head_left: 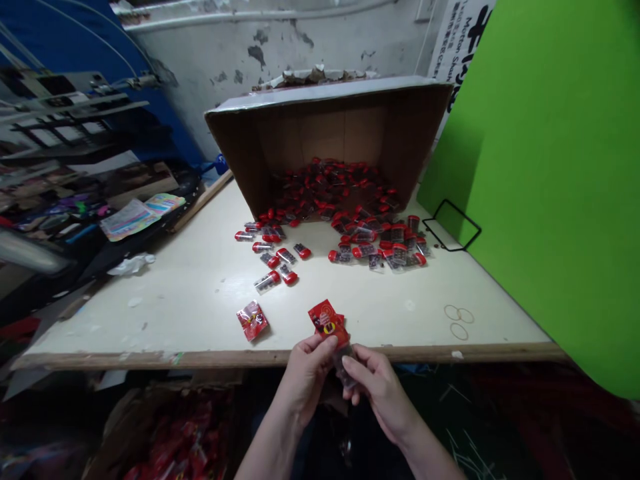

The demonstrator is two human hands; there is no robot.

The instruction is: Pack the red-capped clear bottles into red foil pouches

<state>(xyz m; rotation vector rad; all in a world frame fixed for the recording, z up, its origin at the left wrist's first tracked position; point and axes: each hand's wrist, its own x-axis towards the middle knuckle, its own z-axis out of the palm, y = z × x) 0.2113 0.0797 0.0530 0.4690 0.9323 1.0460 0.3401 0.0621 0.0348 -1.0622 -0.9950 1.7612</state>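
Note:
Just past the table's front edge, my left hand [306,373] pinches a red printed packet [327,323] between thumb and fingers. My right hand [377,383] closes around a clear, dark-looking piece [345,375] at the packet's lower end. Whether that piece is part of the packet or a small container against it, I cannot tell. Another red packet [253,321] lies flat on the table to the left. Farther back are several small clear containers with red caps and dark contents [267,282], some loose and some in a pile [395,240].
A cardboard box [330,100] on its side opens toward me, with many red-capped containers inside. A green panel [540,187] borders the right, by a black wire frame [453,227] and rubber bands [459,313]. Red packets [175,433] fill a container below the table [190,313].

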